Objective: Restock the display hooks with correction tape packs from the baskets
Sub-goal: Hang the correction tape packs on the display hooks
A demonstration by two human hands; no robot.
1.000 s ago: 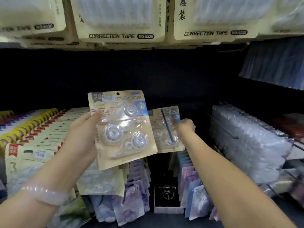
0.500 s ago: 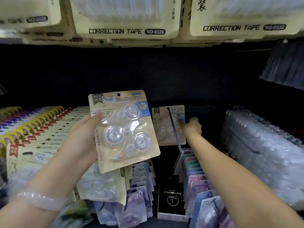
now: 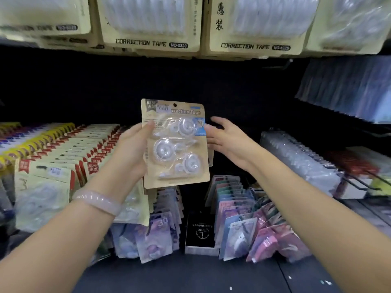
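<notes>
My left hand point(image 3: 129, 153) grips one correction tape pack point(image 3: 175, 144) upright, mid-scene before the dark shelf; my right hand point(image 3: 224, 138), fingers spread and empty, reaches its right edge. Next: thread its hang hole point(image 3: 174, 105) onto a hook, I judge.

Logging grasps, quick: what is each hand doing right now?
Left hand: holds the correction tape pack, thumb on its front.
Right hand: open, fingers spread beside the pack's right edge, gripping nothing.

A dark back panel point(image 3: 148, 81) is running behind the display, swallowing most of the light. Below, a dark shelf surface point(image 3: 190, 275) is stretching across the foreground, showing a few pale flecks near its right side. Lighting is falling from above, brightening only the nearer edges.
</notes>
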